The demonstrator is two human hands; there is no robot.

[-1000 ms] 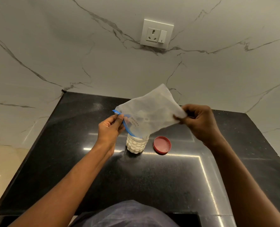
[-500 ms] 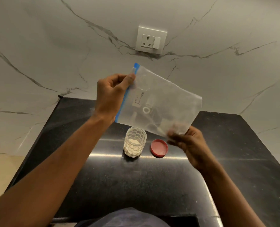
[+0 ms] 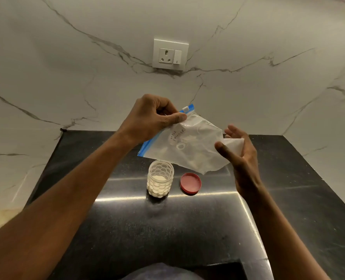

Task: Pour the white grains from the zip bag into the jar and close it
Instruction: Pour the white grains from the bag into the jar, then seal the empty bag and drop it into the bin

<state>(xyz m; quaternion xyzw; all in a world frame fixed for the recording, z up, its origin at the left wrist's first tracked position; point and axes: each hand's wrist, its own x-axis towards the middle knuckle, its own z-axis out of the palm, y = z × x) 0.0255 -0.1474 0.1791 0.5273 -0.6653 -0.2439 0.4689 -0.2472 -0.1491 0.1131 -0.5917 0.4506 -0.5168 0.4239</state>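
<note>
Head view: clear, near-empty zip bag with blue seal strip (image 3: 184, 146), pinched at its zipper end by the left hand (image 3: 153, 118); long axis ran from 11 to 4 o'clock toward the right hand (image 3: 241, 156), fingers spread wide, bag's far corner against its palm. Faceted clear jar holding white grains (image 3: 160, 179) stood uncapped at 6 o'clock of the bag, round red lid (image 3: 190, 182) flat just beside it at 3 o'clock, right hand nearer the lid.

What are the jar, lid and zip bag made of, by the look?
Jar: clear, glossy, scale-patterned wall; glass or hard plastic, cannot tell which.
Lid: red, matte, likely moulded plastic.
Zip bag: thin translucent plastic film, crumpled, with a blue zip strip.
</note>
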